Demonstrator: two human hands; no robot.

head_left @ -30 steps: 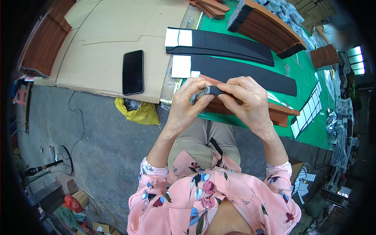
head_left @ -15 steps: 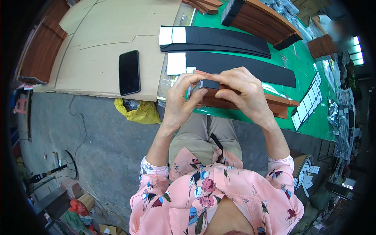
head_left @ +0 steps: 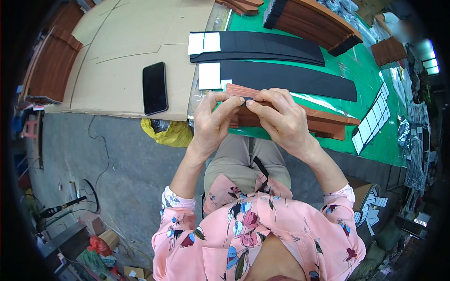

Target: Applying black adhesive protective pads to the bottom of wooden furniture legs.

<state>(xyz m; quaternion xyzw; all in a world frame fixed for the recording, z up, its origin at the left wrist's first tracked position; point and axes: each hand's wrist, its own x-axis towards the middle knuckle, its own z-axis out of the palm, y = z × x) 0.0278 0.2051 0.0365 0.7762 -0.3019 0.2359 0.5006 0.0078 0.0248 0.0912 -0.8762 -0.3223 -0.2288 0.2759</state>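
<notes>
My left hand (head_left: 212, 119) and my right hand (head_left: 283, 114) meet over the near edge of the green table. Both pinch a small black piece (head_left: 248, 100) between thumb and forefinger, their fingertips almost touching. My fingers cover most of it. Beneath and behind the hands lie reddish-brown wood-look strips (head_left: 328, 117), one with its end (head_left: 234, 89) poking out above my left fingers. Just beyond is a long black foam-like strip (head_left: 290, 79), with white backing paper (head_left: 209, 76) at its left end. A stack of similar black strips (head_left: 272, 49) lies farther back.
A phone (head_left: 155, 88) rests on the cardboard sheet (head_left: 122, 84) at left. Brown moulded pieces (head_left: 314, 23) are stacked at the back. White stickers on a strip (head_left: 371, 119) lie at right. A yellow bag (head_left: 168, 133) sits below the table edge. Another person (head_left: 388, 23) is at far right.
My fingertips have drawn closer together on the black piece, and less of it shows. More of the reddish-brown strip's end is exposed behind my left hand.
</notes>
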